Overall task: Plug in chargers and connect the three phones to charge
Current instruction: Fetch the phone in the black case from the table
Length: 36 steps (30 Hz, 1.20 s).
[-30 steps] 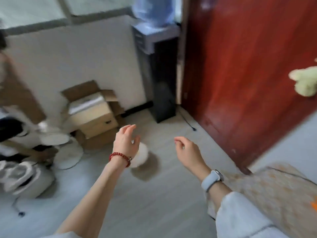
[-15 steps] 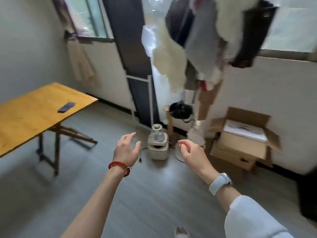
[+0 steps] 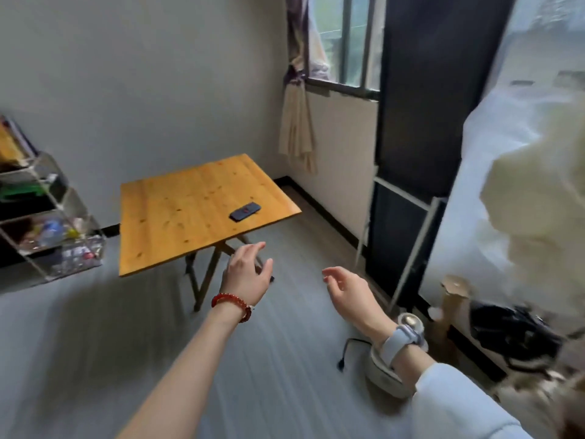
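Note:
One dark phone [image 3: 245, 211] lies flat near the right edge of a square wooden folding table [image 3: 177, 213]. My left hand [image 3: 247, 274], with a red bead bracelet at the wrist, hovers open in front of the table's near right corner, below the phone. My right hand [image 3: 346, 291], with a pale watch on the wrist, is held open to the right over the floor. Both hands hold nothing. No charger, cable or other phone shows on the table.
A clear shelf unit [image 3: 47, 223] full of small items stands left of the table. A white appliance [image 3: 389, 372] with a loose black cord [image 3: 346, 353] sits on the grey floor at the right, beside a black bag [image 3: 512, 334], hanging clothes [image 3: 531, 217] and a dark panel [image 3: 421, 122].
The view has swung left, from the door and cardboard box to the wooden table, which is now centred and nearer. Both hands stay raised, open and empty.

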Each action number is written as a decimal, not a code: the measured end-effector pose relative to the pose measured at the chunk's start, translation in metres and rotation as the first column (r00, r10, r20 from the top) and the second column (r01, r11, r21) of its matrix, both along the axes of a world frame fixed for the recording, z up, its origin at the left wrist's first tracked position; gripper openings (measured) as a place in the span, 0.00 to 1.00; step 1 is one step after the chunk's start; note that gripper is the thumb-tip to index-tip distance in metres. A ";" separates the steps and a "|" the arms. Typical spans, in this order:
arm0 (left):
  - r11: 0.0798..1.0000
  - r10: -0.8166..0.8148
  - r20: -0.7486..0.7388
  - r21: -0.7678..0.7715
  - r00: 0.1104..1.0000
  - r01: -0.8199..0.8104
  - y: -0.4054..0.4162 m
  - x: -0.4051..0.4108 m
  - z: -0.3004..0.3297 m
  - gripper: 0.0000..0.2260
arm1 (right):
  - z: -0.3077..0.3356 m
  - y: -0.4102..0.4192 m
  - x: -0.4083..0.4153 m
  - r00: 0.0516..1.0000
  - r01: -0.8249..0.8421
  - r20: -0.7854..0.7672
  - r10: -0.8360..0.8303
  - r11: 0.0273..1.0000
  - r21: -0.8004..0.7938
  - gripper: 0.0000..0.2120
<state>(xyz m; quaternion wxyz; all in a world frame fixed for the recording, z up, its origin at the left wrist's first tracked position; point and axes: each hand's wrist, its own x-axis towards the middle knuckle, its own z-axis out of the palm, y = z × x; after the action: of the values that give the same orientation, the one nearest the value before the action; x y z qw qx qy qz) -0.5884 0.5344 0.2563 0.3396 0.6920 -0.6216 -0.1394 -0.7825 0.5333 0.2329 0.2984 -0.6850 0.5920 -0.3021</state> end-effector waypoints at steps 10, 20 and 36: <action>0.972 0.207 -0.031 0.120 0.978 -0.202 -0.160 0.125 -0.049 0.18 | -0.046 -0.193 0.118 0.979 -0.200 -0.032 0.203 0.976 0.082 0.14; 0.936 0.193 -0.063 0.312 0.979 -0.165 -0.380 0.239 -0.096 0.18 | -0.077 -0.411 0.223 0.965 -0.190 -0.146 0.218 0.964 0.186 0.15; 0.682 0.202 0.173 0.681 0.964 -0.266 -0.593 0.249 -0.269 0.35 | -0.250 -0.638 0.259 0.732 -0.219 -0.501 0.462 0.856 0.469 0.29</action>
<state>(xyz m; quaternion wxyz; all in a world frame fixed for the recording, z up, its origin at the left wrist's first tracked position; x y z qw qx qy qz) -0.3398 -0.0589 -0.0124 0.0415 0.8474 -0.4428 -0.2900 -0.5230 -0.1045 -0.0175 0.2739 -0.7719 0.5629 0.1106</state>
